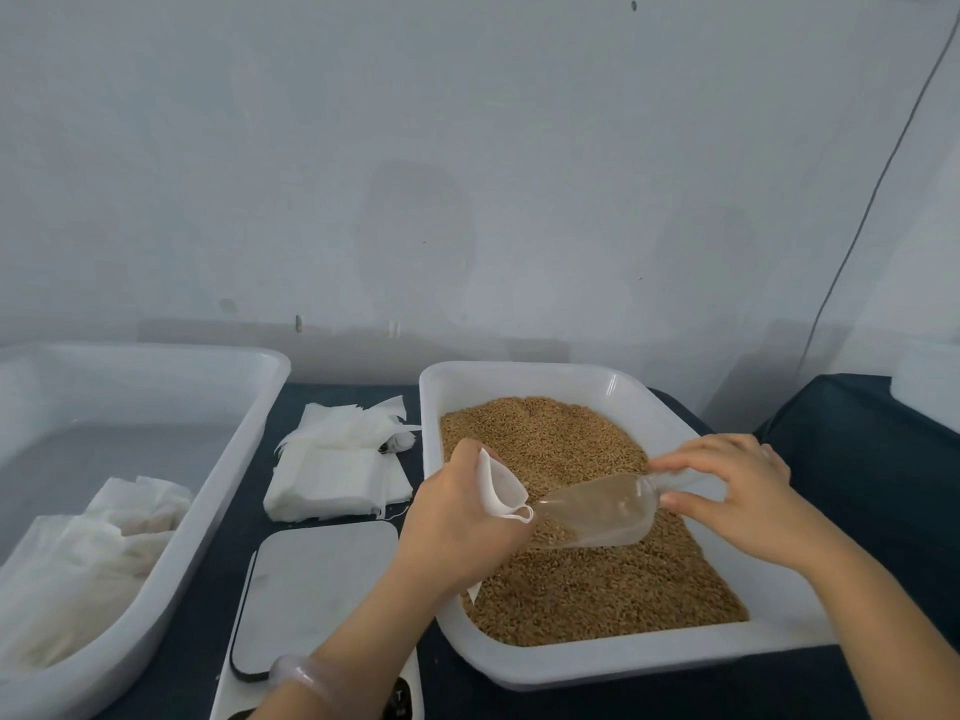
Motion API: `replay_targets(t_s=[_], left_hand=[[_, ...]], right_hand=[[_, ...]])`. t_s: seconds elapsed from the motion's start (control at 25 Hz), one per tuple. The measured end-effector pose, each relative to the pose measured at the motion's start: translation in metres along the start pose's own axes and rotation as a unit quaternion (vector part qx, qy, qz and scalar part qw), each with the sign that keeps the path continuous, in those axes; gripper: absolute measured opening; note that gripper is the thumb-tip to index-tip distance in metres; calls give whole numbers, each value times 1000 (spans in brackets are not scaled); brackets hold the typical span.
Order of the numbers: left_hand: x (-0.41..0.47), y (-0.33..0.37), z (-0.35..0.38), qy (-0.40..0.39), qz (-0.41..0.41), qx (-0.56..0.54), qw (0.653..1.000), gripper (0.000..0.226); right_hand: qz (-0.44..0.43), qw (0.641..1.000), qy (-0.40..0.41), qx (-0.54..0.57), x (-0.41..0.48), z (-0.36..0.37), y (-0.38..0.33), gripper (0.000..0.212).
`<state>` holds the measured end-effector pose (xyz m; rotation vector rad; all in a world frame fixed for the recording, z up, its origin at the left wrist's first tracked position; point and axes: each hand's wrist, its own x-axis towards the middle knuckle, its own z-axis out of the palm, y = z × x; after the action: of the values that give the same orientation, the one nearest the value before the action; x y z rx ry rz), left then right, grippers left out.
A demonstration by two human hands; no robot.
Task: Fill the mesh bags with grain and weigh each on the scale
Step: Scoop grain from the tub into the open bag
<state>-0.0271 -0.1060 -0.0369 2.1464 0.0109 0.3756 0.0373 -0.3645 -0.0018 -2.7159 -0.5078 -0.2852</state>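
Clear plastic scoop [597,511] gripped by right hand [737,491], left hand [457,517] gripping mesh bag [501,483]

My left hand [457,511] is curled round a mesh bag [501,485], forearm running in from the near edge toward the far right. My right hand [737,496] pinches a scoop [597,511] by its handle between thumb and fingertips, arm coming from the near right.
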Motion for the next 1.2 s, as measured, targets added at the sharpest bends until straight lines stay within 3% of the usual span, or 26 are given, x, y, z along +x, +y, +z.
replay_targets(t_s=[0.6, 0.8, 1.2], left_hand=[[1, -3, 0, -9, 15, 4, 1000, 22], [2, -2, 2, -10, 4, 32, 999, 24], [4, -5, 4, -17, 16, 82, 996, 33]], right_hand=[[21, 986, 11, 164, 2, 4, -10, 27], [-22, 981, 43, 188, 6, -16, -18, 29], [-97, 994, 54, 16, 12, -37, -53, 34]])
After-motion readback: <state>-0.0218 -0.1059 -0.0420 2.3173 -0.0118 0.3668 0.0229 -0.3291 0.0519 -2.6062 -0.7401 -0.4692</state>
